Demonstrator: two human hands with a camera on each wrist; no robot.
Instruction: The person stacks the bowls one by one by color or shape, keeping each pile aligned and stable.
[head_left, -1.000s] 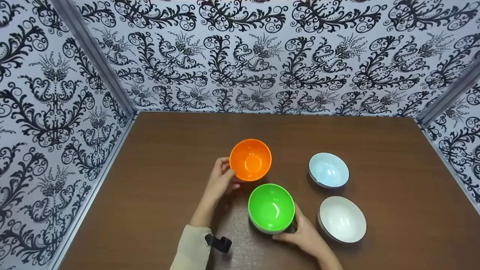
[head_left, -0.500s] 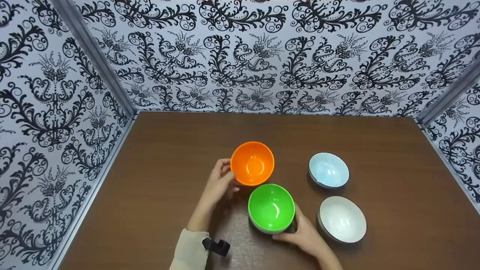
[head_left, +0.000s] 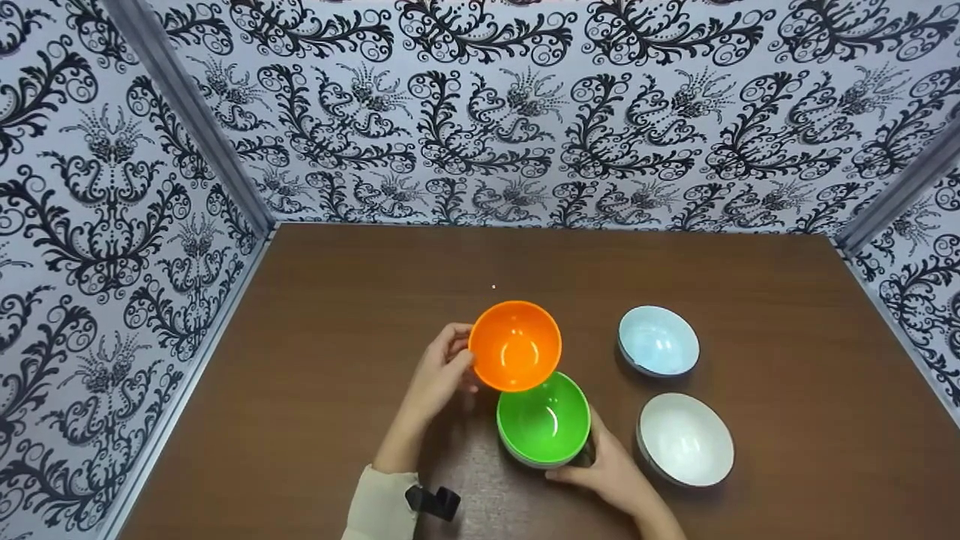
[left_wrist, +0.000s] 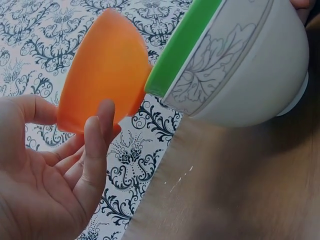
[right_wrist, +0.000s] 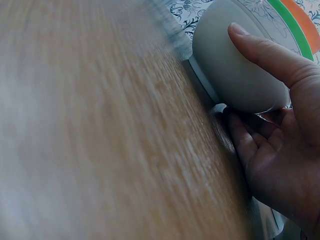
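Observation:
My left hand (head_left: 439, 375) pinches the left side of an orange bowl (head_left: 517, 345), which is held off the table over the far edge of a green bowl (head_left: 544, 427). In the left wrist view the orange bowl (left_wrist: 102, 75) is beside the green rim (left_wrist: 182, 50), and its base appears to overlap it. The green bowl is nested in a white bowl (left_wrist: 250, 75) with a grey leaf pattern, standing on the table. My right hand (head_left: 607, 469) curls round the right side of this white bowl, thumb (right_wrist: 270, 55) against its wall. Left fingertips behind the orange bowl are partly hidden in the head view.
On the right of the brown table (head_left: 337, 300) stand a light blue bowl (head_left: 658, 341) and, nearer, another white bowl (head_left: 686, 441), close to my right hand. Patterned walls (head_left: 525, 112) border the table at the back and sides.
My left hand has brought the orange bowl nearer and slightly right, so it now overlaps the green bowl in the head view. The right hand and the other bowls have stayed put.

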